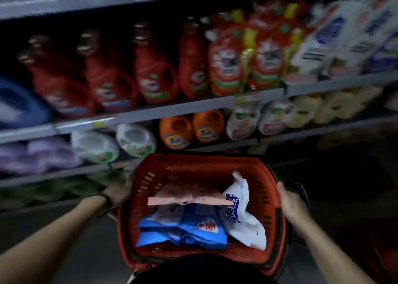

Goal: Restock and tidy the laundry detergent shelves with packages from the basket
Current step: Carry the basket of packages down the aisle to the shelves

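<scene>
Red basket [155, 176], lower centre of frame, is gripped on both sides. Left hand [120, 192] curls on its left wall, fingers partly hidden. Right hand [289, 205] wraps over the right rim. Inside lie a blue pack [183, 230], white pack [243, 217] and pinkish pack [189, 194]. Step, prob.: bringing stock to the shelves [172, 110] across mid-frame. Next: free one hand w/o tipping basket, pick a pack, find its row.

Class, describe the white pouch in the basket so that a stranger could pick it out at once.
Find the red basket held before the detergent shelves. Along its right wall lies the white pouch with blue lettering. Its neighbours are blue bags and a pinkish pack; it alone is white.
</scene>
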`<state>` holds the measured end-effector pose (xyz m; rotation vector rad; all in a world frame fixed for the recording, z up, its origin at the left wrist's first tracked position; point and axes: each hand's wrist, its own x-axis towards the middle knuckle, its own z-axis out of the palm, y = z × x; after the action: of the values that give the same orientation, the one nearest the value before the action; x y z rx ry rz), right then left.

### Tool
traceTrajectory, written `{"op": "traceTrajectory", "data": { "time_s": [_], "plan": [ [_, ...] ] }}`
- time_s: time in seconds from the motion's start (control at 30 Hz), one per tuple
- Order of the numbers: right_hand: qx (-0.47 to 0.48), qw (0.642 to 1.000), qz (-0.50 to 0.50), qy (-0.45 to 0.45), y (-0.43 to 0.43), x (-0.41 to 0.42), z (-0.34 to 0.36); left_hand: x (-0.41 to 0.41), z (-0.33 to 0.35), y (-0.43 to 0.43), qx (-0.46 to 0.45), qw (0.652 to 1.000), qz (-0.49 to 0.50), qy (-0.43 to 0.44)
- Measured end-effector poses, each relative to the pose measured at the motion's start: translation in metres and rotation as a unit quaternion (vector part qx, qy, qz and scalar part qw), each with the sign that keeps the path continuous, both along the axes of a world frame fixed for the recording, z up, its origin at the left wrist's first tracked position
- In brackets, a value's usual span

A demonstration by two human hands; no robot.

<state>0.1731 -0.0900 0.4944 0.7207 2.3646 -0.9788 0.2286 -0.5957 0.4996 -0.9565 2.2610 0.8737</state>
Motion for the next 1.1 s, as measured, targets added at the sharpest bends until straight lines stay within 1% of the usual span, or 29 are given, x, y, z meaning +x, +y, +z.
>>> {"op": "traceTrajectory", "data": {
  "time_s": [0.03, 0.07, 0.13, 0.2, 0.27, 0.33, 0.37, 0.43, 0.5, 0.53, 0.57, 0.7, 0.73, 0.8, 0.87, 0.9, 0.97, 1.07, 1.1],
  "plan": [
    [0.010, 0.999, 0.034, -0.003, -0.018, -0.007, 0.001, 0.024, 0.006, -0.010, -0.005, 0.999, 0.038, -0.001],
    [0.022, 0.997, 0.074, 0.004, -0.037, -0.015, 0.000, 0.050, 0.011, -0.020, -0.009, 0.998, 0.056, 0.010],
    [0.062, 0.981, 0.182, 0.015, -0.076, -0.030, -0.003, 0.100, 0.017, -0.045, -0.016, 0.995, 0.094, 0.011],
    [0.097, 0.954, 0.282, 0.030, -0.117, -0.046, -0.011, 0.142, 0.016, -0.070, -0.025, 0.989, 0.145, -0.006],
    [0.143, 0.920, 0.362, 0.042, -0.170, -0.051, -0.009, 0.183, 0.009, -0.102, -0.015, 0.981, 0.194, 0.009],
    [0.168, 0.887, 0.423, 0.072, -0.227, -0.041, -0.003, 0.224, 0.012, -0.136, -0.014, 0.974, 0.224, 0.015],
    [0.162, 0.883, 0.435, 0.072, -0.257, -0.033, 0.002, 0.245, 0.012, -0.154, -0.016, 0.970, 0.240, 0.021],
    [0.141, 0.885, 0.437, 0.075, -0.321, -0.009, 0.008, 0.293, 0.013, -0.193, -0.026, 0.963, 0.267, 0.035],
    [0.090, 0.912, 0.394, 0.063, -0.366, 0.009, 0.018, 0.326, 0.012, -0.218, -0.030, 0.957, 0.284, 0.041],
    [0.075, 0.916, 0.388, 0.072, -0.401, 0.021, 0.020, 0.351, 0.010, -0.237, -0.038, 0.953, 0.298, 0.044],
    [0.069, 0.912, 0.399, 0.068, -0.435, 0.034, 0.024, 0.376, 0.012, -0.252, -0.044, 0.948, 0.312, 0.045],
    [0.029, 0.870, 0.484, 0.087, -0.554, 0.073, 0.032, 0.459, 0.013, -0.299, -0.033, 0.917, 0.394, 0.045],
    [0.000, 0.871, 0.485, 0.081, -0.581, 0.083, 0.036, 0.476, 0.012, -0.307, -0.026, 0.911, 0.410, 0.046],
    [-0.019, 0.866, 0.494, 0.077, -0.635, 0.096, 0.038, 0.507, 0.008, -0.319, -0.013, 0.894, 0.445, 0.048],
    [-0.037, 0.859, 0.504, 0.080, -0.688, 0.107, 0.034, 0.531, 0.002, -0.334, -0.010, 0.877, 0.478, 0.041],
    [-0.043, 0.866, 0.494, 0.060, -0.714, 0.113, 0.032, 0.542, -0.001, -0.344, -0.008, 0.866, 0.498, 0.038],
    [-0.053, 0.863, 0.502, 0.035, -0.766, 0.125, 0.028, 0.562, -0.009, -0.368, -0.005, 0.849, 0.528, 0.020],
    [-0.086, 0.840, 0.534, 0.043, -0.855, 0.141, 0.020, 0.582, -0.016, -0.412, -0.019, 0.831, 0.555, 0.030],
    [-0.098, 0.826, 0.553, 0.040, -0.888, 0.148, 0.021, 0.588, -0.014, -0.426, -0.021, 0.821, 0.569, 0.036]
  ]
}}
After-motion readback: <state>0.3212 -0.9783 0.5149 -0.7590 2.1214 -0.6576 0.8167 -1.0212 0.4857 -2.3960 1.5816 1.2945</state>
